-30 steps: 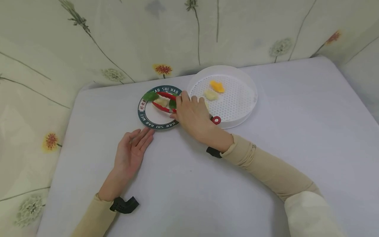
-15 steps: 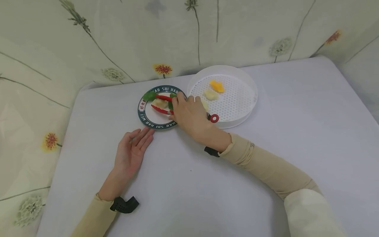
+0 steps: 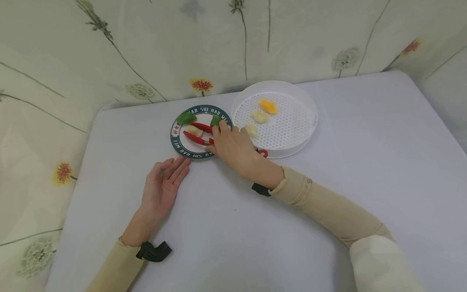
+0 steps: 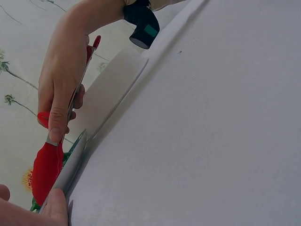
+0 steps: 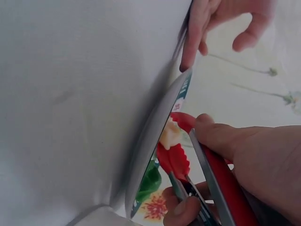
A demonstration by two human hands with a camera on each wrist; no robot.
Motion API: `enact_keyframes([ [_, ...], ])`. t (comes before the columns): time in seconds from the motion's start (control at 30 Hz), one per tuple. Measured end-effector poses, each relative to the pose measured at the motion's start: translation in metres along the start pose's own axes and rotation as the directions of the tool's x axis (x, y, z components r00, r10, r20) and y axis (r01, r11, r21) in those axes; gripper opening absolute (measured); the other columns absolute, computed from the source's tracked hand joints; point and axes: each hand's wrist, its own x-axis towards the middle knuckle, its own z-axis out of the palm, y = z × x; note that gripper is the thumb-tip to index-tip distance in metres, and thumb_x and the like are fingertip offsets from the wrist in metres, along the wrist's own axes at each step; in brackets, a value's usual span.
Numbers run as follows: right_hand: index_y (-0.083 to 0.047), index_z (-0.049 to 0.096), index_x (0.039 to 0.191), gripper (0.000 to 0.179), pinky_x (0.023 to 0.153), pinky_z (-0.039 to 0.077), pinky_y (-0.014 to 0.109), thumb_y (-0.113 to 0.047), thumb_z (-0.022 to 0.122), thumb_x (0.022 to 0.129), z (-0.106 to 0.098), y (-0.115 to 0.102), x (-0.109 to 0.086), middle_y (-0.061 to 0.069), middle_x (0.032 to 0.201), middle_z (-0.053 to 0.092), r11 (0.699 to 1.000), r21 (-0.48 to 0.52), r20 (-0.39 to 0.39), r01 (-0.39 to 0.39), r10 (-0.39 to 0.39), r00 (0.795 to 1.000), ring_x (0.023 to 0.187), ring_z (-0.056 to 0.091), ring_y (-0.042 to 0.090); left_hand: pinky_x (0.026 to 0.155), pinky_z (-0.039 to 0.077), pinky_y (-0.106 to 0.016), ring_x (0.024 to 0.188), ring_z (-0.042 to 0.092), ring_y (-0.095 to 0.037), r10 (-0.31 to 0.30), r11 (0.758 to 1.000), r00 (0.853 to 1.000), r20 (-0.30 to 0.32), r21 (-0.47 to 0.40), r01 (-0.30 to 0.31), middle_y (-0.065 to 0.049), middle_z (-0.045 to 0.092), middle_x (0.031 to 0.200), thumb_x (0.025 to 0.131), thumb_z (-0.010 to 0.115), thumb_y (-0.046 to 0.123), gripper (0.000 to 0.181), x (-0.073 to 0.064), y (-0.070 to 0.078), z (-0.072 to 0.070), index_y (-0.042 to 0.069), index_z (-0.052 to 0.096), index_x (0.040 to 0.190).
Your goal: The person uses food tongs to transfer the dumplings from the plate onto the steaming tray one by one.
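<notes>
My right hand [image 3: 235, 148] grips red-tipped metal tongs [image 3: 195, 138] over a plate [image 3: 176, 142] with a dark green lettered rim. Between the spread tong tips lies a cream-coloured, dumpling-shaped piece [image 3: 194, 130]; in the right wrist view the red scalloped tips [image 5: 176, 159] flank this pale lump [image 5: 170, 135]. Two green pieces sit on the plate too, one at the far left [image 3: 186, 117] and another [image 3: 215, 120] partly behind my right fingers. My left hand [image 3: 162, 186] lies palm up with fingers extended, fingertips right at the plate's near edge.
A round white steamer tray [image 3: 288, 153] with a perforated floor stands just right of the plate. In it are a yellow piece [image 3: 268, 106] and two cream pieces, one mid-left [image 3: 260, 117] and one [image 3: 251, 130] near my right knuckles. Floral cloth [image 3: 303, 40] hangs behind the white table.
My right hand has brought the tongs slightly left and toward the near side of the plate. The cream piece between their tips sits a little nearer the front-left. My left hand stays put.
</notes>
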Motion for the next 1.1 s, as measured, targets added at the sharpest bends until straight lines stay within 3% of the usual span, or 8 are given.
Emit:
enact_keyframes([
  [0.27, -0.003, 0.057, 0.141, 0.057, 0.084, 0.068, 0.045, -0.05, 0.059, 0.108, 0.0, 0.004, -0.004, 0.018, 0.137, 0.065, 0.999, 0.043, 0.027, -0.009, 0.008, 1.0, 0.098, 0.075, 0.034, 0.126, 0.049, -0.029, 0.154, 0.052, -0.024, 0.012, 1.0, 1.0, 0.012, 0.009, -0.012, -0.014, 0.046, 0.168, 0.114, 0.046, 0.025, 0.025, 0.002, -0.002, -0.001, 0.014, 0.044, 0.137],
  [0.63, -0.003, 0.058, 0.134, 0.053, 0.076, 0.067, 0.041, -0.049, 0.062, 0.107, -0.009, 0.012, -0.02, 0.012, 0.116, 0.065, 1.0, -0.017, -0.003, -0.001, 0.001, 1.0, 0.086, 0.072, 0.031, 0.125, 0.049, -0.028, 0.156, 0.05, -0.024, -0.007, 1.0, 1.0, -0.006, -0.008, 0.007, -0.014, 0.043, 0.17, 0.115, 0.041, 0.023, 0.024, 0.004, -0.001, -0.002, 0.014, 0.041, 0.137],
  [0.9, -0.001, 0.059, 0.133, 0.055, 0.072, 0.067, 0.044, -0.049, 0.063, 0.107, -0.013, 0.021, -0.034, 0.013, 0.112, 0.066, 1.0, -0.029, -0.05, 0.01, -0.011, 0.999, 0.082, 0.072, 0.032, 0.126, 0.048, -0.027, 0.158, 0.048, -0.024, -0.013, 1.0, 1.0, -0.004, -0.01, 0.013, -0.014, 0.041, 0.172, 0.115, 0.04, 0.022, 0.023, 0.003, 0.001, -0.002, 0.014, 0.041, 0.136],
  [1.1, -0.003, 0.057, 0.138, 0.059, 0.075, 0.068, 0.046, -0.052, 0.063, 0.106, -0.021, 0.028, -0.041, 0.014, 0.115, 0.065, 1.0, -0.016, -0.009, -0.013, 0.013, 1.0, 0.087, 0.072, 0.033, 0.127, 0.047, -0.027, 0.158, 0.048, -0.024, -0.01, 1.0, 1.0, -0.005, -0.007, 0.01, -0.014, 0.039, 0.172, 0.115, 0.038, 0.021, 0.024, 0.001, 0.0, 0.0, 0.014, 0.04, 0.138],
])
